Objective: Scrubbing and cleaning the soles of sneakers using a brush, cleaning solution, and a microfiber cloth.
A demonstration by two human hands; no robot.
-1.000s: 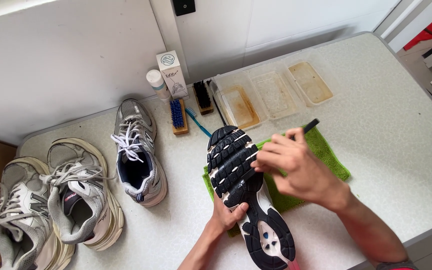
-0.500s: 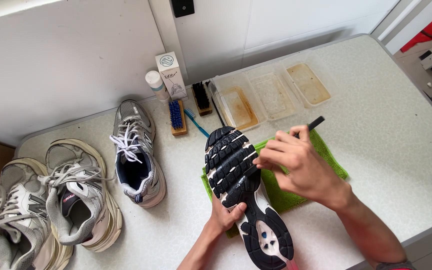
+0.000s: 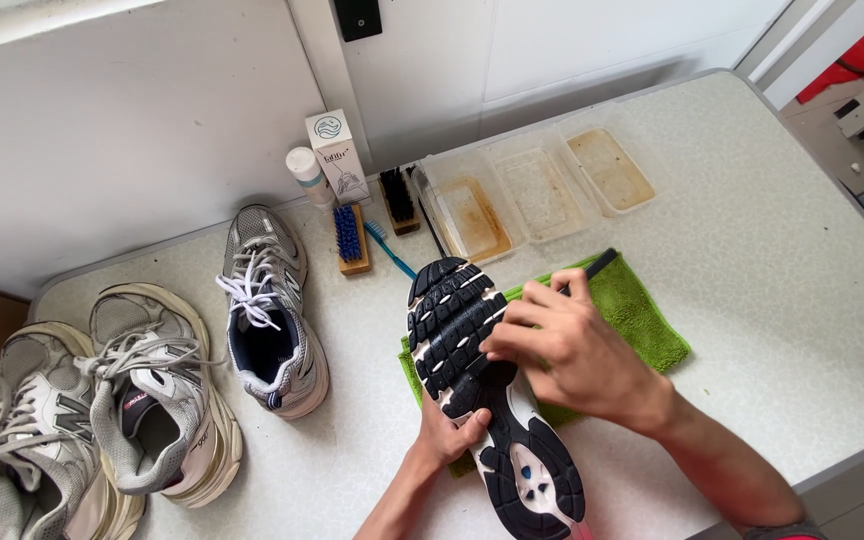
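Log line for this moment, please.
left hand: steadies upturned shoe | right hand: dark thin tool on sole | under: green cloth | beside: three shoes, brushes, trays

The left hand (image 3: 444, 436) is held beneath the upturned shoe (image 3: 487, 390), thumb curled over its sole at the narrow middle, forearm angled in from the bottom edge. The right hand (image 3: 572, 355) is laid across that shoe from the right, fingers (image 3: 522, 318) bent and pinched around a thin dark tool (image 3: 597, 265), wrist raised, forearm stretched toward the lower right.
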